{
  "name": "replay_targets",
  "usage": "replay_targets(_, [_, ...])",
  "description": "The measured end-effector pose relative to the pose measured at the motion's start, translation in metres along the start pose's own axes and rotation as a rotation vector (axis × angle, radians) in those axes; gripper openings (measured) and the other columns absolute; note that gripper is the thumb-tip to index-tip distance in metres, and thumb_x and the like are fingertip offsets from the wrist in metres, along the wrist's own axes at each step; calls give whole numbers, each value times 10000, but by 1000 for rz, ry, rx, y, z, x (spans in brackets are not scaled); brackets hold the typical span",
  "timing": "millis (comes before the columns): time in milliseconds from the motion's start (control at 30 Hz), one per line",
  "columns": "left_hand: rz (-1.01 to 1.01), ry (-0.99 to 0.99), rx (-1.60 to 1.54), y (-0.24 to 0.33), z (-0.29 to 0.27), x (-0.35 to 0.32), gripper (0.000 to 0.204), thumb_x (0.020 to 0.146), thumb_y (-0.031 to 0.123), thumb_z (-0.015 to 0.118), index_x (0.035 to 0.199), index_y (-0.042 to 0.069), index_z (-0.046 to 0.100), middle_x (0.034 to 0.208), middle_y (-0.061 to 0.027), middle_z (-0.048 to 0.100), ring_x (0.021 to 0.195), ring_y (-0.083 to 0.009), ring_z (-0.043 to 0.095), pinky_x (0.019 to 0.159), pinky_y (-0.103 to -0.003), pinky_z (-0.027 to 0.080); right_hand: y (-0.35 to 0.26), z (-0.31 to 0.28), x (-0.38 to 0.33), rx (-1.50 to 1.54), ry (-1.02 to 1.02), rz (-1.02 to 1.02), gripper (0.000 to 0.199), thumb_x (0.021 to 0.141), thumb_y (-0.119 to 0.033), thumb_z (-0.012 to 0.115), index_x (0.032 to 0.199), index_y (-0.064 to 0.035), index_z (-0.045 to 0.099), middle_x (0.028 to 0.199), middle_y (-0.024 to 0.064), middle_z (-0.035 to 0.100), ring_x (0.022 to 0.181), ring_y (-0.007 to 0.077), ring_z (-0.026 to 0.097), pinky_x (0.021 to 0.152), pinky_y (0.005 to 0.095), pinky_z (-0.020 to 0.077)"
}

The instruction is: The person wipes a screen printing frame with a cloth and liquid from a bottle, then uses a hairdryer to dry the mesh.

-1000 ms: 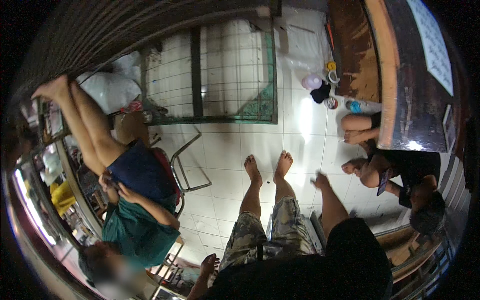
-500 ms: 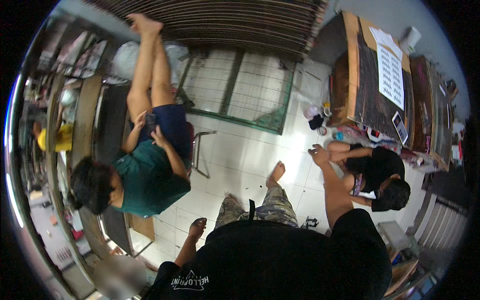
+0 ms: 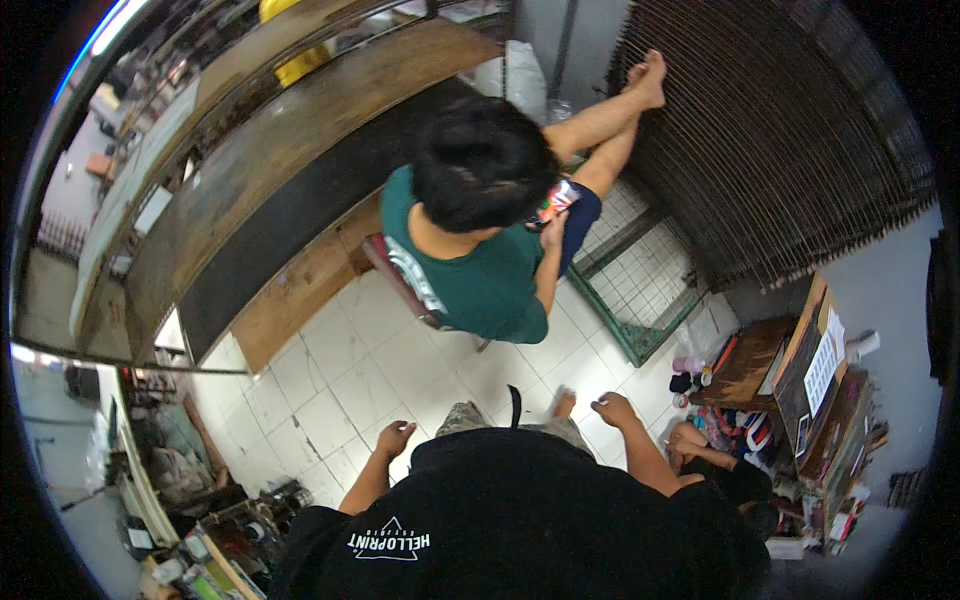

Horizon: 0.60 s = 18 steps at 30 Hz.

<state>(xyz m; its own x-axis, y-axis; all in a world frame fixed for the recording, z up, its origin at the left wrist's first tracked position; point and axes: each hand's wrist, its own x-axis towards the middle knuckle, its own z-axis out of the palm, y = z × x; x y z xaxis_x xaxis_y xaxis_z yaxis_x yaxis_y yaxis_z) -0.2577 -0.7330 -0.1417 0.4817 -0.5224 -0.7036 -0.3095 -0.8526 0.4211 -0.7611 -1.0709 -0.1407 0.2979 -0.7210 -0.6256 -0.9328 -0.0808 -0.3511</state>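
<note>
My left hand point(image 3: 395, 438) hangs beside my body at the left, fingers loosely bent, nothing visible in it. On the other side, my right hand point(image 3: 615, 408) is held low with its fingers slightly apart and also empty. Neither touches anything. Nearest ahead is a seated person in a green shirt point(image 3: 490, 285), who holds a phone with a bright screen point(image 3: 553, 203). Close to my right forearm, a person in black point(image 3: 735, 478) sits low on the floor, partly hidden by my arm.
Long dark table point(image 3: 290, 215) runs along the left. A ribbed metal rack point(image 3: 770, 140) stands at the far right, with a green-edged metal frame point(image 3: 630, 340) below. Wooden cabinet point(image 3: 750, 365) and small items crowd the right. White tiles point(image 3: 320, 390) cover the floor.
My view has turned left, so the green-shirted person and rack now appear farther right. My right arm has drawn in closer to my body. The seated person's phone screen now shows.
</note>
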Motion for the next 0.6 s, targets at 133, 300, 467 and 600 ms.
replay_targets(133, [-136,152,-120,-91,-42,-11,651,893,577,652,1183,-4,700,1153,-268,697,1128,-391,661,980,-436,514,-126,2,18,-198,-171,-161,542,879,-544,641,1108,-60,729,1137,204,706,1069,368,667,941,454,524])
replay_targets(300, [-201,176,-202,-177,-66,-11,677,902,581,640,1199,-26,684,1120,-274,705,1099,-397,671,952,-434,519,-207,46,68,-484,-398,-203,490,925,-464,581,1015,-15,754,1100,234,712,1033,402,674,911,491,521])
replay_targets(467, [-90,72,-132,-257,-80,-23,594,918,540,654,1122,-15,707,968,-232,730,933,-344,708,833,-416,538,-263,116,71,-515,-624,-280,341,812,-286,662,1033,-43,752,1114,205,709,1037,388,675,870,456,537])
replay_targets(600, [-118,17,-110,-274,-121,4,577,930,520,651,1124,-21,705,970,-216,733,905,-325,711,810,-418,539,-298,167,68,-98,-263,-611,289,758,-268,708,960,-65,750,970,193,703,987,401,661,857,460,517])
